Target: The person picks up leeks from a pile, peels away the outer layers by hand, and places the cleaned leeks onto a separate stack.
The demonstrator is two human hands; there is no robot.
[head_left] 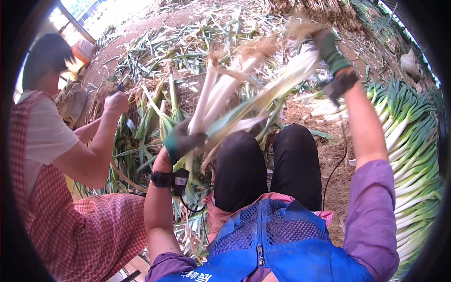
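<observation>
My left hand (184, 140), in a grey and green glove, is closed around several leeks (221, 98) above my left knee. Their white shafts slant up and away, with brown roots at the far ends. My right hand (331, 51), gloved alike, is raised at the upper right and blurred by motion. Its fingers look closed on a pale outer leek leaf (300, 68), which streaks back toward the held leeks. Tan, root-like strands (300, 29) blur beside that hand. The exact grip of the right fingers is smeared.
A person (51, 141) in a red checked apron works close on my left. Leaf trimmings (159, 51) litter the ground ahead, around a crate (190, 91). Leeks (404, 160) lie in a long row at my right. A cable (336, 169) runs beside my right knee.
</observation>
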